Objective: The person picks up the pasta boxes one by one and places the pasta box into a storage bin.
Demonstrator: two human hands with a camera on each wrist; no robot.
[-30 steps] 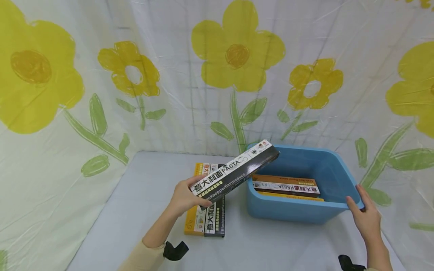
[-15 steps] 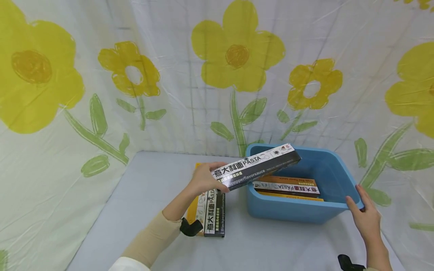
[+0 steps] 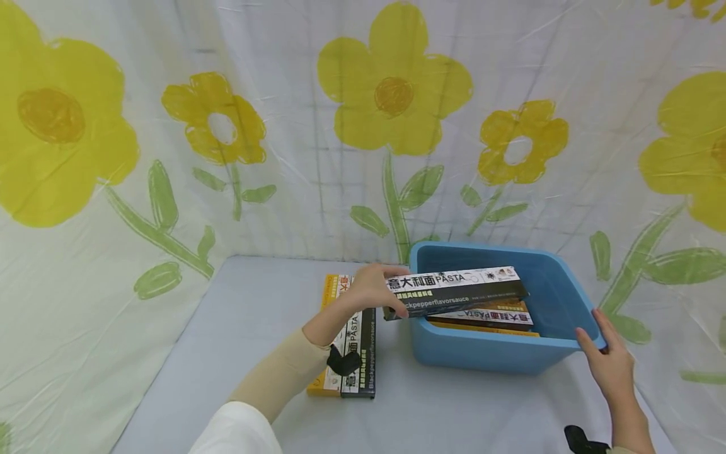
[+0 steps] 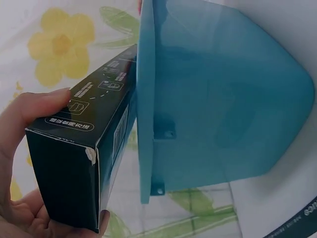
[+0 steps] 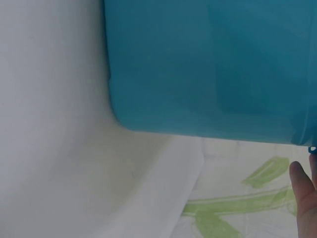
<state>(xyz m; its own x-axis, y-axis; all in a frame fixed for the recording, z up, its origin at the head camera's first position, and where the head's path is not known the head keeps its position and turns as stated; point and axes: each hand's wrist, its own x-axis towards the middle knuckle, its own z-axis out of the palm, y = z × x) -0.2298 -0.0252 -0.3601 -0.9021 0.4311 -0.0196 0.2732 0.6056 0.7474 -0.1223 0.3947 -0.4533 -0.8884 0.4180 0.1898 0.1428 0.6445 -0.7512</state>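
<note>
My left hand (image 3: pixel 371 291) grips the near end of a black-and-white pasta box (image 3: pixel 456 295), its thumb on one side and fingers on the other. The box reaches over the left rim of a blue plastic bin (image 3: pixel 471 354), with its far end above the boxes inside. In the left wrist view the dark box end (image 4: pixel 62 173) is close to the bin's rim (image 4: pixel 145 99). My right hand (image 3: pixel 611 359) holds the bin's front right corner, thumb and fingers at the rim. Inside the bin lie several pasta boxes (image 3: pixel 501 317), partly covered by the held one.
Left of the bin, a yellow-orange pasta box (image 3: pixel 317 384) and a black-and-white one (image 3: pixel 368 353) lie side by side on the white table (image 3: pixel 238 315), partly behind my left arm. A flower-printed curtain (image 3: pixel 283 208) hangs behind the table.
My left hand has carried the black-and-white pasta box rightward and lowered its far end over the bin; the box has turned nearer level. My right hand stays on the bin's corner.
</note>
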